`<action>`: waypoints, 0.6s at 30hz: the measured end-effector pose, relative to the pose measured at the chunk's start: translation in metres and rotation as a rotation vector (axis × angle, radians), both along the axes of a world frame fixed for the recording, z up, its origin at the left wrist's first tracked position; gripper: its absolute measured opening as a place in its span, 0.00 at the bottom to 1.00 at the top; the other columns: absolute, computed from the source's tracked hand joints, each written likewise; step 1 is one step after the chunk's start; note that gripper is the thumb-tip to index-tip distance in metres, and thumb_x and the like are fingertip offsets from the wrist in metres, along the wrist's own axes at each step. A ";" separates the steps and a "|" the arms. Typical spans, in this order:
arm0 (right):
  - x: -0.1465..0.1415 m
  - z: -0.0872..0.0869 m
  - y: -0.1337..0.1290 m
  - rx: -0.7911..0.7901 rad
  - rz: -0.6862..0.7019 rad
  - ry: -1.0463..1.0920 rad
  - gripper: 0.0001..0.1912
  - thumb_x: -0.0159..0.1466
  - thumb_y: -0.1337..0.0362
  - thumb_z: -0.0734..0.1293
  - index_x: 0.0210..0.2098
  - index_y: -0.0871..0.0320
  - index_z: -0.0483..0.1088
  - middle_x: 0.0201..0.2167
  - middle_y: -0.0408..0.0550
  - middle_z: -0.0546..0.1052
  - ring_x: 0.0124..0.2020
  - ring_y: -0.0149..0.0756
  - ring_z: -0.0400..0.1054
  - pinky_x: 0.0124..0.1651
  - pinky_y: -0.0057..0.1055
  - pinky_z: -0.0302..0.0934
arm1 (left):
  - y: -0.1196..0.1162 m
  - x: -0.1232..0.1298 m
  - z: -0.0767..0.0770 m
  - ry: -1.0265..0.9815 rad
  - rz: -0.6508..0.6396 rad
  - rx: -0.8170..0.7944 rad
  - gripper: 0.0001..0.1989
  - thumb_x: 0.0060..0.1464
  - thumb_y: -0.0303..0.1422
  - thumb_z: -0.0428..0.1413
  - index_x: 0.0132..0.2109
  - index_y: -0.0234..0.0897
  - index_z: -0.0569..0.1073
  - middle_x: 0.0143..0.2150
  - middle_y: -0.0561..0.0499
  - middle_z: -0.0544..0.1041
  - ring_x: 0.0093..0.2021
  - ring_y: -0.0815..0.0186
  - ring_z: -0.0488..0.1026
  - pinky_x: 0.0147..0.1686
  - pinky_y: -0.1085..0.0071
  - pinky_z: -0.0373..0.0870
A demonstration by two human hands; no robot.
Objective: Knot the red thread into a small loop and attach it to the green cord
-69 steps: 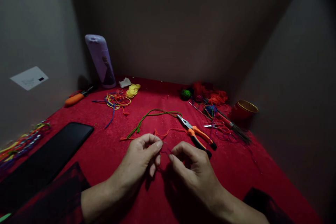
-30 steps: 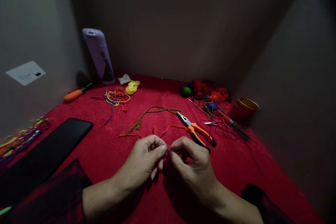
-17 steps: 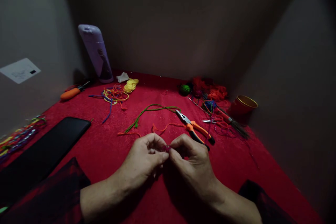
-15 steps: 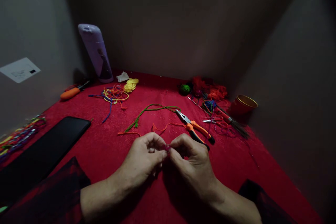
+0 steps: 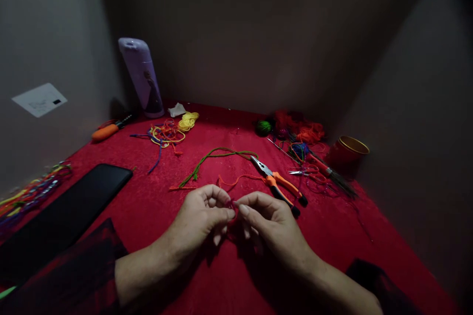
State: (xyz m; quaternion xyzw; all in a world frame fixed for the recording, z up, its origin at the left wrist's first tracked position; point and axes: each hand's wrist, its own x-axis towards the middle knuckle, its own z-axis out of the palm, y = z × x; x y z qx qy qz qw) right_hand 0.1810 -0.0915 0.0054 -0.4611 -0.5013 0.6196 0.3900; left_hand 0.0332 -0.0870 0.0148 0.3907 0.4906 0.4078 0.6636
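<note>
Close to the middle of the red cloth, my left hand (image 5: 201, 216) pinches a thin magenta thread (image 5: 231, 204) between thumb and forefinger. Opposite it, my right hand (image 5: 271, 219) has its thumb and forefinger pressed together on the same thread. The fingertips almost meet, and most of the thread is hidden by them. Just beyond my right hand lie pliers (image 5: 271, 177) with orange and black handles, jaws pointing away to the left. An orange cord (image 5: 240, 177) and a knotted green cord (image 5: 207, 155) lie past my fingers.
A black phone (image 5: 81, 206) lies at left beside several colourful strands (image 5: 37, 197). Behind stand a purple bottle (image 5: 146, 78), tangled threads (image 5: 166, 132) and an orange-handled tool (image 5: 107, 131). At right are yarn (image 5: 310, 132), small scissors (image 5: 306, 173), a brush (image 5: 332, 174) and a red cup (image 5: 347, 152).
My right fingers have drawn slightly apart from the left, and the thumb now lies more along the forefinger. The whole view has shifted a little, with things appearing further right.
</note>
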 end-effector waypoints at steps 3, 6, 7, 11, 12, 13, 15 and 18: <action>0.001 -0.004 0.002 -0.041 0.027 0.023 0.14 0.56 0.56 0.67 0.30 0.62 0.69 0.15 0.38 0.66 0.12 0.21 0.54 0.13 0.19 0.46 | 0.000 -0.001 -0.005 -0.004 -0.018 -0.004 0.08 0.40 0.26 0.57 0.29 0.35 0.64 0.13 0.60 0.65 0.11 0.76 0.58 0.10 0.81 0.53; 0.003 -0.014 0.003 -0.064 0.096 0.046 0.13 0.57 0.56 0.67 0.30 0.62 0.69 0.15 0.39 0.66 0.14 0.22 0.55 0.16 0.20 0.49 | 0.000 0.000 -0.011 -0.002 -0.056 -0.027 0.09 0.39 0.25 0.56 0.28 0.36 0.63 0.12 0.61 0.65 0.10 0.76 0.56 0.09 0.80 0.54; 0.003 -0.017 0.003 -0.066 0.119 0.055 0.13 0.57 0.56 0.67 0.30 0.62 0.69 0.15 0.39 0.67 0.15 0.23 0.56 0.17 0.20 0.49 | 0.000 -0.001 -0.013 0.005 -0.066 -0.032 0.09 0.38 0.24 0.55 0.28 0.36 0.62 0.12 0.61 0.65 0.10 0.76 0.56 0.09 0.80 0.54; 0.003 -0.023 0.004 -0.019 0.129 0.051 0.12 0.59 0.57 0.66 0.29 0.62 0.68 0.16 0.39 0.67 0.16 0.22 0.56 0.19 0.20 0.49 | 0.001 -0.002 -0.017 -0.001 -0.085 -0.035 0.09 0.39 0.23 0.54 0.29 0.36 0.63 0.12 0.59 0.67 0.09 0.75 0.58 0.09 0.80 0.54; 0.003 -0.023 0.004 -0.007 0.118 0.050 0.12 0.59 0.57 0.66 0.29 0.61 0.67 0.16 0.39 0.66 0.16 0.22 0.56 0.19 0.20 0.49 | 0.002 -0.002 -0.017 -0.011 -0.085 -0.035 0.08 0.39 0.24 0.55 0.30 0.36 0.63 0.13 0.59 0.67 0.09 0.75 0.59 0.09 0.80 0.54; 0.002 -0.022 0.004 -0.001 0.106 0.054 0.12 0.60 0.57 0.65 0.28 0.61 0.66 0.16 0.38 0.66 0.16 0.22 0.56 0.18 0.19 0.50 | 0.002 -0.002 -0.016 -0.019 -0.084 -0.037 0.08 0.40 0.24 0.55 0.30 0.36 0.63 0.13 0.58 0.68 0.09 0.75 0.60 0.09 0.80 0.55; 0.002 -0.022 0.003 -0.015 0.084 0.072 0.12 0.60 0.57 0.65 0.28 0.60 0.64 0.15 0.37 0.66 0.15 0.22 0.56 0.18 0.19 0.50 | 0.002 -0.003 -0.014 -0.025 -0.072 -0.042 0.07 0.41 0.26 0.56 0.29 0.34 0.65 0.13 0.56 0.69 0.10 0.75 0.61 0.10 0.81 0.55; 0.002 -0.022 0.002 -0.058 0.059 0.087 0.12 0.58 0.57 0.65 0.28 0.59 0.61 0.13 0.36 0.66 0.12 0.22 0.55 0.15 0.18 0.50 | 0.003 -0.004 -0.010 -0.030 -0.038 -0.049 0.07 0.41 0.27 0.58 0.29 0.33 0.66 0.13 0.55 0.70 0.10 0.76 0.61 0.11 0.81 0.56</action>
